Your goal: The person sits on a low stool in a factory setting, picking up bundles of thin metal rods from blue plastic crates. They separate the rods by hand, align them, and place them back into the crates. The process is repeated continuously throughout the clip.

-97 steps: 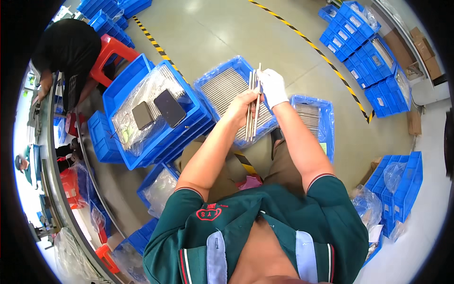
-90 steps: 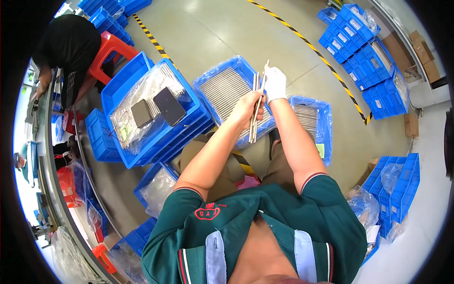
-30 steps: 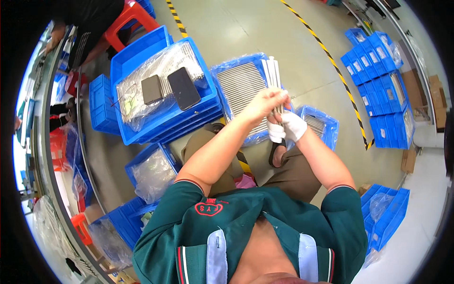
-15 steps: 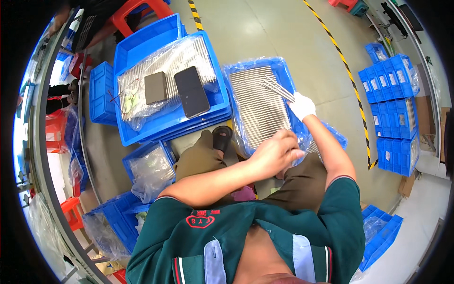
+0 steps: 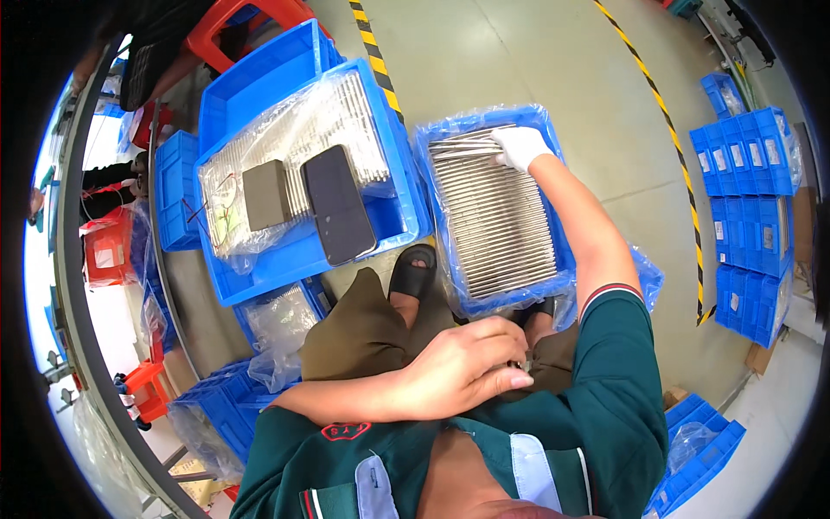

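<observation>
In a white glove, my right hand [image 5: 521,148] reaches to the far end of a plastic-lined blue bin [image 5: 564,257]. Its fingers close around the ends of several thin metal rods [image 5: 467,145], which lie slightly askew on top of the neat rows of rods [image 5: 497,233] filling the bin. My bare left hand [image 5: 471,363] is held over my lap with fingers curled and thumb against them. Something small and dark shows at its fingertips, too little to name.
Left of the rod bin stands a stack of larger blue trays [image 5: 402,216]; a black phone [image 5: 339,206] and a dark grey box [image 5: 266,196] lie on bagged rods there. Blue bins [image 5: 743,156] are stacked at far right. A red stool [image 5: 207,39] stands at back left.
The rods in my right hand have gone from raised above the bin to lying at its far end. My left hand has drawn back toward my body, away from the bin.
</observation>
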A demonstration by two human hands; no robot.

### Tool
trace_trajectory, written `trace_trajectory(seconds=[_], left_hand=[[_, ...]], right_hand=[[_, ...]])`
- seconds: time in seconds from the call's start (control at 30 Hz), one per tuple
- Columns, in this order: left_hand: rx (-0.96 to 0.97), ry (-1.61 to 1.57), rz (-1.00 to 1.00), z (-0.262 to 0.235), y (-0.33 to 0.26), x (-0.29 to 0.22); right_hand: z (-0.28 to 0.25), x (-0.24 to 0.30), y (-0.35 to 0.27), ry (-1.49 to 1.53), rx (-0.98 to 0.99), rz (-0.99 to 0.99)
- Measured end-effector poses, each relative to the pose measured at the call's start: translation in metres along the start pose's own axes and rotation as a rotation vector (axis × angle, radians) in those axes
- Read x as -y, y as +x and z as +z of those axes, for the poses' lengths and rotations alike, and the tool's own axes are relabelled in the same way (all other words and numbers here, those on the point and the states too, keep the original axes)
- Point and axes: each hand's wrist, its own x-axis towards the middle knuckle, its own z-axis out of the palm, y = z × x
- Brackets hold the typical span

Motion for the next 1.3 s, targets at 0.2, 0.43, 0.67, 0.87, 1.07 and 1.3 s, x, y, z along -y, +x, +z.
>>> trace_trajectory(seconds=[0.2,0.43,0.67,0.87,1.07,1.3], left_hand=[[0.036,-0.034,-0.039,-0.008,0.003,0.003],[0.111,-0.028,-0.087,-0.011,0.003,0.002],[0.038,-0.038,-0.025,-0.007,0.002,0.004],[0.104,-0.052,-0.073,-0.012,0.0,-0.001],[0.101,-0.079,-0.052,-0.013,0.0,-0.002],[0.126,-0.086,-0.076,-0.006,0.003,-0.007]], right_hand=[[0.007,0.001,0.019,-0.107,-0.126,-0.02],[0.039,-0.005,0.013,-0.051,-0.451,-0.05],[0.052,0.01,0.025,-0.08,-0.503,0.041],[0.062,0.011,0.025,-0.008,-0.522,0.034],[0.081,0.008,0.019,0.098,-0.719,0.009],[0.066,0.031,0.015,0.031,-0.562,0.04]])
